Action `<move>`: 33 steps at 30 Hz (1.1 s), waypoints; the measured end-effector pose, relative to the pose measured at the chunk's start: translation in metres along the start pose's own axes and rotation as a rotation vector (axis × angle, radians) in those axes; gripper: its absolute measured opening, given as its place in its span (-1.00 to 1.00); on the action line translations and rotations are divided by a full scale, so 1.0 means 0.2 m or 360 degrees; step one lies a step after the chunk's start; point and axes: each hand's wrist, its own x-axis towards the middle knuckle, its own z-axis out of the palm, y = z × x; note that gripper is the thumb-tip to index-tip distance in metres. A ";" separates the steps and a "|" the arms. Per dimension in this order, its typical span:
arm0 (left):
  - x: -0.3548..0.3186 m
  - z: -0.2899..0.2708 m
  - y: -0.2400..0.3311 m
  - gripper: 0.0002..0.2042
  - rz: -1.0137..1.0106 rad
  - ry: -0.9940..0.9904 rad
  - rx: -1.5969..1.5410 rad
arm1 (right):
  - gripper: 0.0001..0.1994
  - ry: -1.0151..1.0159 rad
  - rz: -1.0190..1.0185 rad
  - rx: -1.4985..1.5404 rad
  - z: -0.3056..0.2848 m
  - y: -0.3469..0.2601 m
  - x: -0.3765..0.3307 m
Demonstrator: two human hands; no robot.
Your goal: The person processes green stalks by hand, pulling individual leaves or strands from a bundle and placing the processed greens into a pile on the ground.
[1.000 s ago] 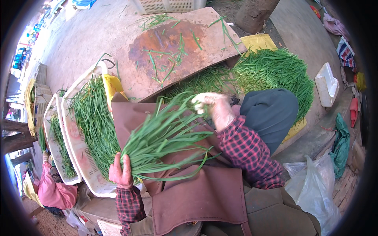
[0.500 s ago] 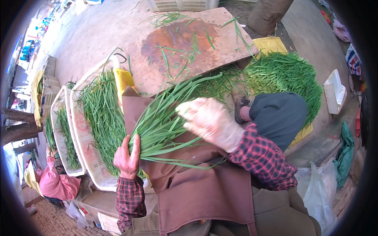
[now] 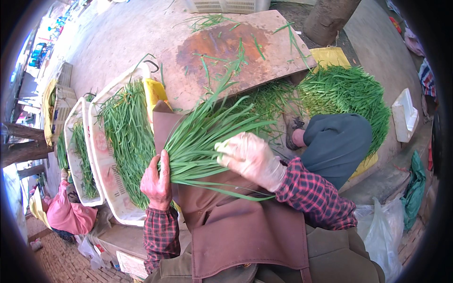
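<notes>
My bare left hand (image 3: 158, 184) grips a fanned bunch of Chinese chives (image 3: 207, 141) by one end, above the brown apron (image 3: 250, 240) on my lap. The long green leaves spread away to the right and toward the board. Over the right side of the bunch is my right hand (image 3: 252, 158), in a thin translucent glove. Its fingertips are pinched together; a small pale bit shows at them, but I cannot make out what they hold. Left of the bunch stands a white plastic crate (image 3: 101, 155) filled with loose chives (image 3: 125, 137).
A wide stained board (image 3: 226, 56) with scattered leaves lies ahead. At the right, a large heap of chives (image 3: 349, 99) rests on yellow sheeting. A white foam box (image 3: 404, 115), a tree trunk (image 3: 330, 21) and plastic bags (image 3: 380, 236) are around. A person in pink (image 3: 71, 207) sits at lower left.
My right hand, blurred before, is now sharper and slightly lower and to the right. The chive leaves have fanned out differently, while my left hand keeps its grip. The whole view has shifted slightly.
</notes>
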 end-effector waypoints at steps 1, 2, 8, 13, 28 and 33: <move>0.01 0.00 0.01 -0.58 0.0024 0.0003 0.0003 | -0.78 0.0074 -0.0039 -0.0049 0.00 0.04 0.02; 0.02 0.01 0.01 -0.59 0.0047 0.0005 0.0007 | -0.78 0.0121 0.0540 0.0480 0.01 0.04 0.03; 0.00 0.00 0.03 -0.60 0.0058 0.0006 0.0020 | -0.75 -0.0105 0.1752 0.1520 0.06 0.03 0.13; 0.02 0.00 0.04 -0.58 0.0045 0.0024 -0.0028 | -0.80 -0.0177 0.1197 0.1137 0.15 0.07 0.08; 0.06 -0.04 0.01 -0.36 -0.0549 -0.0305 -0.0452 | -0.68 0.0181 0.0879 0.1228 -0.08 0.13 0.05; 0.06 -0.09 0.14 -0.52 -0.1488 -0.0638 -0.1987 | -0.71 0.0020 0.0608 0.0394 0.01 0.20 0.05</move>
